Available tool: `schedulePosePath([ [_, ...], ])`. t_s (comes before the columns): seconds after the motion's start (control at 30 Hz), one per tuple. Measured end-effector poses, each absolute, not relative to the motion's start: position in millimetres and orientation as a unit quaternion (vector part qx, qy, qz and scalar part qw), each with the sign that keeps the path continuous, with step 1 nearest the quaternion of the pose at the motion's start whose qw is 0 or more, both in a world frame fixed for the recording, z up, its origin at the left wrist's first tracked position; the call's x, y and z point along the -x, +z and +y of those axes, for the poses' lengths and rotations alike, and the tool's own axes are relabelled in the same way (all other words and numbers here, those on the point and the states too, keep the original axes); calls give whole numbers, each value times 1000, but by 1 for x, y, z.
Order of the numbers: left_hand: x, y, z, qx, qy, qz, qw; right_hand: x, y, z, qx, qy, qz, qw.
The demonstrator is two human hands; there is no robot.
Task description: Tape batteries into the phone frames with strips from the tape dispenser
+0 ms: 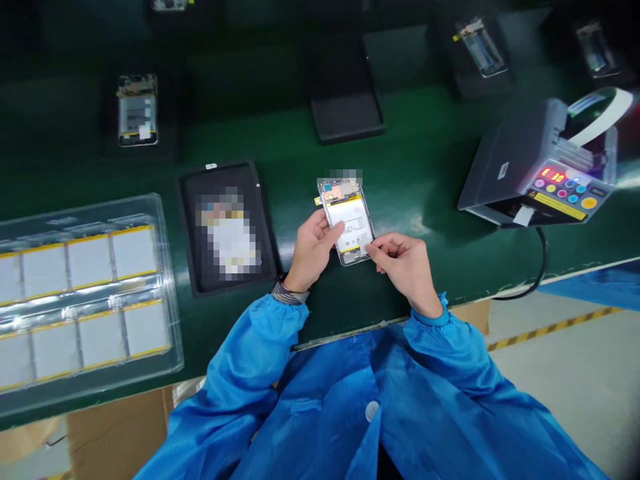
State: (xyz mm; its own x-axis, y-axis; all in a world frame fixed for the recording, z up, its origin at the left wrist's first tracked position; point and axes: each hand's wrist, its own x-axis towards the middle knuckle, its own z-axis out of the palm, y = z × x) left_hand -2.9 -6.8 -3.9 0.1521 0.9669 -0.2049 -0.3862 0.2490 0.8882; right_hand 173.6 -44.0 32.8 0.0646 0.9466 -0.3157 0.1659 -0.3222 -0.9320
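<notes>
My left hand (315, 248) holds an opened phone (353, 230) by its left edge, the thumb lying over the battery (346, 222). The circuit board shows at the phone's far end, and a small yellow tab sticks out at its upper left. At the near right corner, my right hand (403, 263) is closed in a pinch, fingertips touching the phone's edge. A pale piece of tape (367, 244) appears at those fingertips, partly hidden by them.
A tape dispenser (545, 167) with a lit display stands right, its cable hanging over the table edge. Left are a black tray (273, 257) bearing a blurred-out phone and a clear plastic tray (173, 320) of batteries. Further trays, including a black tray (350, 127), and opened phones lie beyond.
</notes>
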Motion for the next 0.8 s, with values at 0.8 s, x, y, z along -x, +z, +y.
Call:
schedulePosePath([
  [0.8, 3, -4, -7, -355, 489, 434, 668, -172, 26, -50, 648, 430, -504, 376],
])
